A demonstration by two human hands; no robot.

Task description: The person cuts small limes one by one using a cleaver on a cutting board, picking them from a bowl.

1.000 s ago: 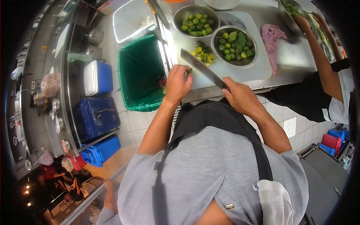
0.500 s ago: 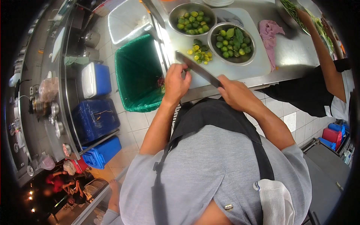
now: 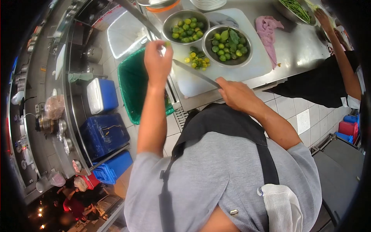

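Note:
My right hand (image 3: 237,94) grips the handle of a knife (image 3: 195,73), its blade pointing left over the white cutting board (image 3: 228,83). Raised near the left bowl, my left hand (image 3: 158,62) pinches a small green citrus fruit (image 3: 167,44) between thumb and fingers. Cut yellow-green citrus pieces (image 3: 198,62) lie on the board beyond the blade. A steel bowl of whole green citrus (image 3: 185,30) stands at the back left. Beside it, a second steel bowl (image 3: 248,48) holds green fruits and leaves.
A green-lined bin (image 3: 129,83) stands left of the counter. A pink cloth (image 3: 266,34) lies right of the board. Farther right, a co-worker's arm (image 3: 342,62) reaches near a bowl of green beans (image 3: 295,11). Stacked plates (image 3: 208,4) stand at the back.
My left hand has moved up and left, away from the knife, toward the left bowl. My right hand still holds the knife, now a little lower and farther left. The camera view has shifted.

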